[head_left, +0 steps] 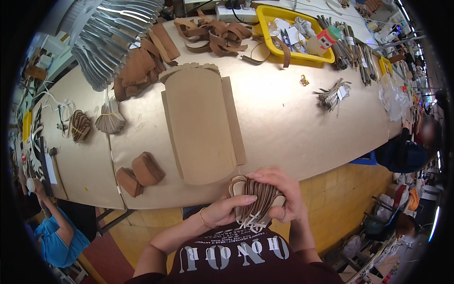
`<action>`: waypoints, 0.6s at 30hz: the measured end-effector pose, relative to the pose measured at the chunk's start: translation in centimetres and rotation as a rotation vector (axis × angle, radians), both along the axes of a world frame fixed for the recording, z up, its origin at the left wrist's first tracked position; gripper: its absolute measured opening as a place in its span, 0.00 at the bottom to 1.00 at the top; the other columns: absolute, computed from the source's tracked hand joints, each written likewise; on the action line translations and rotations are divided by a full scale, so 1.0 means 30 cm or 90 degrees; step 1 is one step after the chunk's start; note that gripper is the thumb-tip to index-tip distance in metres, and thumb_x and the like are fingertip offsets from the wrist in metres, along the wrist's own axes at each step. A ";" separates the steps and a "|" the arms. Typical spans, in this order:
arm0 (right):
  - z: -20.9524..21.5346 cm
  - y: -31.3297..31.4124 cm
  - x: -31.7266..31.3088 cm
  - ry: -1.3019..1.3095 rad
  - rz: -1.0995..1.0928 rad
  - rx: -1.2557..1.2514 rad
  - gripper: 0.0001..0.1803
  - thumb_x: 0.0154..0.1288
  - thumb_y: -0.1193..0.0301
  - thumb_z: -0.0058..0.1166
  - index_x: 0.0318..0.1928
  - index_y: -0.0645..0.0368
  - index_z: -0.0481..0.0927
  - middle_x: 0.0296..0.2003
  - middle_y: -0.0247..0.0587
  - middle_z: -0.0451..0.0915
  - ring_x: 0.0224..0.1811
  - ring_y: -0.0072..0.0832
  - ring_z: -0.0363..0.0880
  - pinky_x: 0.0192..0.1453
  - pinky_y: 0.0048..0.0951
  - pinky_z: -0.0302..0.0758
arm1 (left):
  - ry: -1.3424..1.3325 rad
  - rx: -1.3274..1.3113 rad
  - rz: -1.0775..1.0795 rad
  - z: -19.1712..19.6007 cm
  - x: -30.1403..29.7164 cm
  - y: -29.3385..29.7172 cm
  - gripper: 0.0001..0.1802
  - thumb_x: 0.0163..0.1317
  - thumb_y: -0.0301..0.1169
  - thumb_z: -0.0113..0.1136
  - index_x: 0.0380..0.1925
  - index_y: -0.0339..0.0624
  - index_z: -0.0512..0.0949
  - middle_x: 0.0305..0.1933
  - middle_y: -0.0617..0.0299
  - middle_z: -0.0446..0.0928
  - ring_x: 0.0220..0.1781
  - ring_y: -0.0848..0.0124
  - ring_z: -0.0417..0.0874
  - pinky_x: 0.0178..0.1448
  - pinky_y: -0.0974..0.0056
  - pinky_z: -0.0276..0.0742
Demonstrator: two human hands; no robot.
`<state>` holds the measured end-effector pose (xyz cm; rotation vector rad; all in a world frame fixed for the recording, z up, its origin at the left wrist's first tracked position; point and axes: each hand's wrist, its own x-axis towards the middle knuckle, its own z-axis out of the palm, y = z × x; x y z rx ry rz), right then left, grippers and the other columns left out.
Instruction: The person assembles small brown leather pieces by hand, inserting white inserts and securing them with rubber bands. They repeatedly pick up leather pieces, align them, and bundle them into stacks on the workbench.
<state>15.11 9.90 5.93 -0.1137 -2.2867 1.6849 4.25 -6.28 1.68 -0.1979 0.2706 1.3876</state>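
So both hands are gripping one thing here: a fanned bundle of flat brown pieces (pixel 257 196) with rounded ends, sitting right around the near edge of the desk (pixel 283 135), in front of the dark shirt. The left hand (pixel 221 211) is holding the left side, thumb lying across the front. The right hand (pixel 288 189) is wrapping over the top and right side. Each grip is closed only as far as the bundle's thickness allows. Pale ties (pixel 253 221) are dangling off the bottom. Just beyond, a big tan panel (pixel 203 128) is lying flat, two stacks of brown pieces (pixel 147 168) are sitting to its left, and a yellow tray (pixel 309 58) is resting farther back.
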 end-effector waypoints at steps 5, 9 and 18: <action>-0.032 0.002 -0.017 0.039 -0.014 -0.058 0.31 0.59 0.55 0.60 0.56 0.65 0.76 0.52 0.47 0.80 0.55 0.44 0.77 0.59 0.40 0.71 | -0.012 0.002 0.005 -0.010 -0.018 0.005 0.25 0.66 0.26 0.56 0.62 0.40 0.62 0.60 0.55 0.70 0.61 0.67 0.76 0.63 0.59 0.78; -0.023 0.009 -0.029 0.026 -0.008 -0.043 0.31 0.60 0.55 0.58 0.57 0.64 0.75 0.53 0.47 0.80 0.55 0.42 0.78 0.58 0.40 0.71 | 0.002 0.022 0.012 0.001 -0.026 0.004 0.30 0.62 0.21 0.60 0.63 0.40 0.61 0.61 0.56 0.69 0.62 0.67 0.74 0.64 0.59 0.76; 0.040 0.041 -0.052 -0.089 0.126 0.159 0.44 0.57 0.40 0.57 0.65 0.59 0.69 0.55 0.46 0.77 0.55 0.41 0.77 0.60 0.38 0.66 | 0.080 0.013 -0.036 0.000 -0.039 -0.010 0.35 0.57 0.18 0.65 0.64 0.39 0.61 0.60 0.56 0.71 0.62 0.67 0.75 0.64 0.61 0.75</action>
